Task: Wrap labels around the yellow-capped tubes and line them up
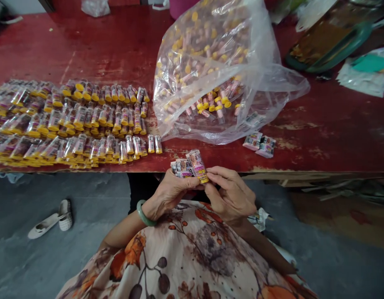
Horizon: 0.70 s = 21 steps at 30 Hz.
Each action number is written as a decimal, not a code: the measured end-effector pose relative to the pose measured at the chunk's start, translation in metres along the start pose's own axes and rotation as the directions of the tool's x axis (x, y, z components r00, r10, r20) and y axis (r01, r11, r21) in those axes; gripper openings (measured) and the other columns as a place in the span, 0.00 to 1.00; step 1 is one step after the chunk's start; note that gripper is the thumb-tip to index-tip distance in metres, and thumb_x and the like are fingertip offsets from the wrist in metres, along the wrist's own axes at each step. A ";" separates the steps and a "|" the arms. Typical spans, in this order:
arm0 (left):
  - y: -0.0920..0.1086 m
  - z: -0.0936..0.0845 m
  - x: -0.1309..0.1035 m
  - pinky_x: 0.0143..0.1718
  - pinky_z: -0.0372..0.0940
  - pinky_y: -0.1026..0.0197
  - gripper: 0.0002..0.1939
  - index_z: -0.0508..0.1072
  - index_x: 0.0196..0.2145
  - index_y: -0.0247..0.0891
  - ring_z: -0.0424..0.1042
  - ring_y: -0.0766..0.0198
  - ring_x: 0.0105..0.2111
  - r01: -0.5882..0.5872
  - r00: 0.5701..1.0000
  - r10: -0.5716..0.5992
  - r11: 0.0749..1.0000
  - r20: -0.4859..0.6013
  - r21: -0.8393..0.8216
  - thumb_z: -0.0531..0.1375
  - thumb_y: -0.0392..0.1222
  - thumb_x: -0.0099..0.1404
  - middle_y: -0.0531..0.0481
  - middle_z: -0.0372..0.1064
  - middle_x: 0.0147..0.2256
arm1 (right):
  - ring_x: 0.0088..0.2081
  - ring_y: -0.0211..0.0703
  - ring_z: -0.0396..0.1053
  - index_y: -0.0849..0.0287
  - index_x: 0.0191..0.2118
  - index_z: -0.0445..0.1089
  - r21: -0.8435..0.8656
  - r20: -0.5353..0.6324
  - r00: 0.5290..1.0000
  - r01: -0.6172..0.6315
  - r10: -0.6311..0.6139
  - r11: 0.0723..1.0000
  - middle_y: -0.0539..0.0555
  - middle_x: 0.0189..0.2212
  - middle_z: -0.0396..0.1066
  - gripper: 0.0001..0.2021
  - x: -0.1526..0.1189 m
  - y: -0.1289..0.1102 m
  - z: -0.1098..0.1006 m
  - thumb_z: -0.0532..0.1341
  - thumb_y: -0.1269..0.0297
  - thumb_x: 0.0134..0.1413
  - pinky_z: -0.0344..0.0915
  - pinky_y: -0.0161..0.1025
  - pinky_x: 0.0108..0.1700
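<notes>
My left hand (pixel 171 187) is closed around a small bundle of printed plastic sleeves (pixel 181 166), with the thumb pressed on top. Over the bundle leans a small clear tube (pixel 197 164) with a yellow cap and a printed wrapper. My right hand (pixel 232 194) pinches the tube's capped lower end between thumb and fingers. Both hands are in front of the table edge, above my lap. On the table ahead lies a clear plastic bag (pixel 267 83), its mouth toward me, full of yellow-capped tubes (pixel 218 106). Two more bundles of printed sleeves (pixel 259 144) lie right of the bag mouth.
Rows of wrapped tubes (pixel 98 116) are stacked on the red table (pixel 117 45) at left. A large jar (pixel 329 35) with brown contents lies at the back right, near a white packet (pixel 366 74). White shoes (pixel 65 216) are on the floor.
</notes>
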<state>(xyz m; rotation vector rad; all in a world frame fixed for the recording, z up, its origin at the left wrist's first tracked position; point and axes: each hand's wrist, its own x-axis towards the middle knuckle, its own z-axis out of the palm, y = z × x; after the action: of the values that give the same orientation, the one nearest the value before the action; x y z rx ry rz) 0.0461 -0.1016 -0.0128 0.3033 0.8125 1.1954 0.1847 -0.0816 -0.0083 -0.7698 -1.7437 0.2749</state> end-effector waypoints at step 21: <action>-0.005 -0.006 -0.002 0.35 0.69 0.61 0.18 0.77 0.35 0.35 0.74 0.64 0.30 -0.024 0.999 0.025 0.999 -0.022 0.045 0.74 0.35 0.45 0.49 0.76 0.33 | 0.34 0.39 0.75 0.56 0.37 0.75 -0.032 -0.030 0.997 -0.066 0.065 0.997 0.53 0.38 0.76 0.14 -0.007 -0.006 0.004 0.64 0.82 0.49 0.74 0.35 0.33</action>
<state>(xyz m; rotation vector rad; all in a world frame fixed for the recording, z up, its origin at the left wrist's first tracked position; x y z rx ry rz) 0.0453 -0.1065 -0.0194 0.3384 0.8580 1.2064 0.1798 -0.0898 -0.0110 -0.8516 -1.7018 0.2790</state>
